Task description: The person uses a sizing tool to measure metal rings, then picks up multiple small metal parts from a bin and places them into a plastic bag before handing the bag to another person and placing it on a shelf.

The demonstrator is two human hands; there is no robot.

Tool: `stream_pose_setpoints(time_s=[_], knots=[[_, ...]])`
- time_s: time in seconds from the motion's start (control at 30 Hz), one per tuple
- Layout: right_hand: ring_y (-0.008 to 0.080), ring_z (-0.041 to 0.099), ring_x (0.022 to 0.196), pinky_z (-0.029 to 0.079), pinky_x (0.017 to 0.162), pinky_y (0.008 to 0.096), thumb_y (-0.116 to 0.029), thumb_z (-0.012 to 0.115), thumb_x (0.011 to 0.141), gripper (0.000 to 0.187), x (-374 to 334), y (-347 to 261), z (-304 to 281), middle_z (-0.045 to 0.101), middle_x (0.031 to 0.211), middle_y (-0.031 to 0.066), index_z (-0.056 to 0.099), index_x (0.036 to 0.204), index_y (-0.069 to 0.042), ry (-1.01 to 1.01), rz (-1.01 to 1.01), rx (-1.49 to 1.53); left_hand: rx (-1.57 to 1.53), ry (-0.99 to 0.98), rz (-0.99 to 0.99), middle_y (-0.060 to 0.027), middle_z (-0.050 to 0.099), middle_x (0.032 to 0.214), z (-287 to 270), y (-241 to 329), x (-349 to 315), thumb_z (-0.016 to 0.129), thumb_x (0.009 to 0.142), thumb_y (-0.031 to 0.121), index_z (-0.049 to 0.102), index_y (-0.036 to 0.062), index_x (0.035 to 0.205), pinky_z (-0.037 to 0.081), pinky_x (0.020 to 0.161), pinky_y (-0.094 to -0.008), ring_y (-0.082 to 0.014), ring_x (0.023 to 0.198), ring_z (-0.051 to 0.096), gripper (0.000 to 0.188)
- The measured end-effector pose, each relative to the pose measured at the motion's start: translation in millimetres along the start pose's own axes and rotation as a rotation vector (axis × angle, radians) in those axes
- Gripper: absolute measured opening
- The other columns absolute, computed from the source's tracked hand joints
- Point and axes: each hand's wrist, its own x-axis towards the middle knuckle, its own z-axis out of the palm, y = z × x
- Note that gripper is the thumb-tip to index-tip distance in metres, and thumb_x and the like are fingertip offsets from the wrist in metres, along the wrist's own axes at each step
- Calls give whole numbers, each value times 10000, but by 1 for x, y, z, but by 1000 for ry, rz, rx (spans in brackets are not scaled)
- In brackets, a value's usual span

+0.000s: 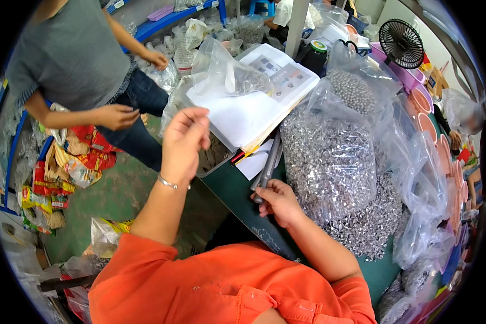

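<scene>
Head view: right hand [277, 204] has its fingers pinching the near end of a grey rod [269, 166] at the front edge of the green table [229, 186], between the paper stack [227, 121] and a clear bag of shiny metal bits [329, 162]. Left hand [184, 141] is raised, fingers loosely curled, nothing visible in them; can't tell if the tips touch.

Risks: end-only pinch, so the rod could pivot or slip; that close to the edge, it could roll off. Swinging the far end right could snag the bag film. A forearm nudge could scatter the loose pile [375, 224] below the bag. Co-worker [78, 59] stands near the left hand; a bump is possible.
</scene>
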Motion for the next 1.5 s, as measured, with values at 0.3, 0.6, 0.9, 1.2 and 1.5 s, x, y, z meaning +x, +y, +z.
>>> stream_pose_setpoints(time_s=[0.3, 0.6, 0.9, 1.2, 1.5], knots=[[215, 596, 708, 525, 607, 279, -46, 556, 815, 370, 9, -13, 10, 535, 923, 149, 396, 1125, 75, 62, -63, 123, 963, -231, 119, -78, 628, 727, 2, 28, 130, 550, 790, 69, 633, 1, 887, 448, 574, -231, -114, 626, 570, 144], [160, 583, 715, 496, 620, 253, -31, 509, 846, 167, -23, -1, -14, 568, 887, 104, 507, 1004, 23, -21, -167, 33, 1087, -684, 271, -92, 640, 850, 21, -2, 171, 494, 774, -3, 635, 68, 995, 448, 612, -255, -148, 705, 577, 271], [107, 566, 686, 475, 606, 221, -58, 502, 863, 118, -41, 15, -24, 591, 820, 66, 540, 957, 4, -36, -182, -42, 1374, -832, 303, -113, 594, 805, 36, -18, 177, 622, 747, 195, 555, 113, 1131, 443, 664, -309, -199, 745, 563, 399], [95, 556, 663, 467, 603, 207, -66, 500, 869, 125, -48, 18, -27, 596, 807, 60, 542, 962, 6, -33, -199, -16, 1416, -618, 314, -151, 587, 864, 50, -30, 170, 666, 678, 228, 560, 94, 1082, 448, 728, -336, -273, 801, 567, 439], [88, 551, 654, 466, 594, 204, -54, 487, 868, 116, -52, 20, -30, 592, 801, 57, 537, 950, 12, -35, -228, -3, 1434, -594, 410, -149, 593, 812, 45, -45, 172, 634, 718, 240, 560, 55, 954, 440, 694, -357, -277, 763, 570, 309]])
